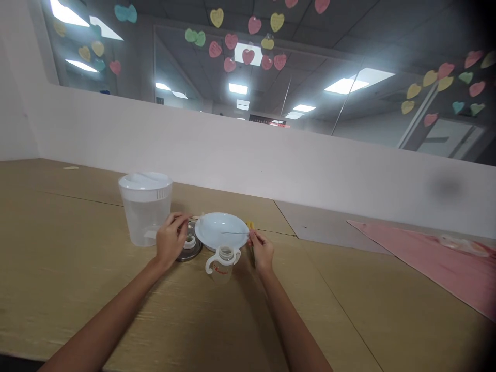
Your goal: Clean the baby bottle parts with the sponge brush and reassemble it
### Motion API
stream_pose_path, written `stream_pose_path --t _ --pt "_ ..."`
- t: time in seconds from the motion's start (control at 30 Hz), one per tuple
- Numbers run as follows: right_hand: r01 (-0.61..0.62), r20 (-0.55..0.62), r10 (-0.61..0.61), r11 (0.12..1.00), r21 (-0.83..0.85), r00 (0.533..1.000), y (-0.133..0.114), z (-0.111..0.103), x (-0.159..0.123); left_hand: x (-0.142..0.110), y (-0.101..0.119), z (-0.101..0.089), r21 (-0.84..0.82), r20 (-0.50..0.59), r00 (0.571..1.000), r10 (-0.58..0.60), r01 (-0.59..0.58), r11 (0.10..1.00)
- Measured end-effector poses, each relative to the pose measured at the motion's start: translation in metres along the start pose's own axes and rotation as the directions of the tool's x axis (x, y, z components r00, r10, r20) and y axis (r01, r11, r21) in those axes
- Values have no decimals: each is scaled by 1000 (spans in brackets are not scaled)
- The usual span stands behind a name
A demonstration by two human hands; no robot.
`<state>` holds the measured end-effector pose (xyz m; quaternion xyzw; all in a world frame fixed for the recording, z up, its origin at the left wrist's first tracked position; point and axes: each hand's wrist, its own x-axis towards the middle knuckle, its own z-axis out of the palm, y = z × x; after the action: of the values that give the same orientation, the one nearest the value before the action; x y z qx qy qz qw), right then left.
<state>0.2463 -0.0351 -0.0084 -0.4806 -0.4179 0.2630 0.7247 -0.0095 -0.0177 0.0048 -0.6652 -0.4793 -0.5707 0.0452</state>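
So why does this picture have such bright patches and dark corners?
In the head view, the ceiling lights burn out to white, a soft grey smudge sits over the wall, the corners fall dark, and the wide lens tilts the table.

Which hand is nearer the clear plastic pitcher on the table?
Left. The left hand is just to the right of the clear plastic pitcher, overlapping its lower edge in view. The right hand is farther right, past the white plate.
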Motion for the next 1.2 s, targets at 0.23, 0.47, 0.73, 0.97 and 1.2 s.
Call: stream_pose_path --t 0.23,0.47,0.73,0.97,1.2 --pt "71 28 -70 996 -48 997 -14 3 -9 12 35 21 -236 118 993 -5 33 971" --pt "182 57 -175 969 -165 983 -15 4 -14 -3 37 45 -367 222 975 -3 87 926" --pt "228 74 -217 944 -239 973 -15 6 -21 -13 30 46 -310 292 947 132 -37 950" --pt "237 90 -220 930 -281 971 -18 5 -22 -23 32 46 -220 452 860 237 -150 964" --pt "379 65 -383 850 -367 921 -16 3 -25 -33 34 52 -149 452 867 212 -161 976"
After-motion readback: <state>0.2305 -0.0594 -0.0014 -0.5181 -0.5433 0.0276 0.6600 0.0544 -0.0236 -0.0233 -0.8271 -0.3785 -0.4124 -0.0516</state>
